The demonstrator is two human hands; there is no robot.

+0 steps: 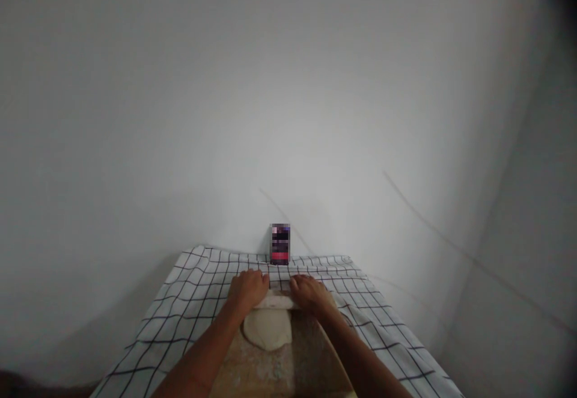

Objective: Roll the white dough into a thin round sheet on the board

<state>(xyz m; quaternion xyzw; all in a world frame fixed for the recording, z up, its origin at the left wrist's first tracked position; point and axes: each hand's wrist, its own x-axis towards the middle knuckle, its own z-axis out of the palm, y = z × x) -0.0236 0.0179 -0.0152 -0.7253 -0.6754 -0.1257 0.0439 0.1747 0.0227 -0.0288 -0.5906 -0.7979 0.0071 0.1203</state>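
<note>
Both ends of a pale, flour-dusted rolling pin (276, 300) are gripped, my left hand (249, 287) closed over one and my right hand (310, 293) over the other. The pin lies crosswise at the far edge of a flattened piece of dough (268, 329). This dough is smooth, off-white and roughly round, and its far part is hidden by the pin. Underneath is a wooden board (270, 374) with floury smears, darker on its right side.
A tablecloth (180, 308), white with black grid lines, covers the table. At its back edge a phone-like upright rectangle (280, 244) with a pixelated front leans near the white wall (288, 115). Another wall (518, 254) meets it on the right.
</note>
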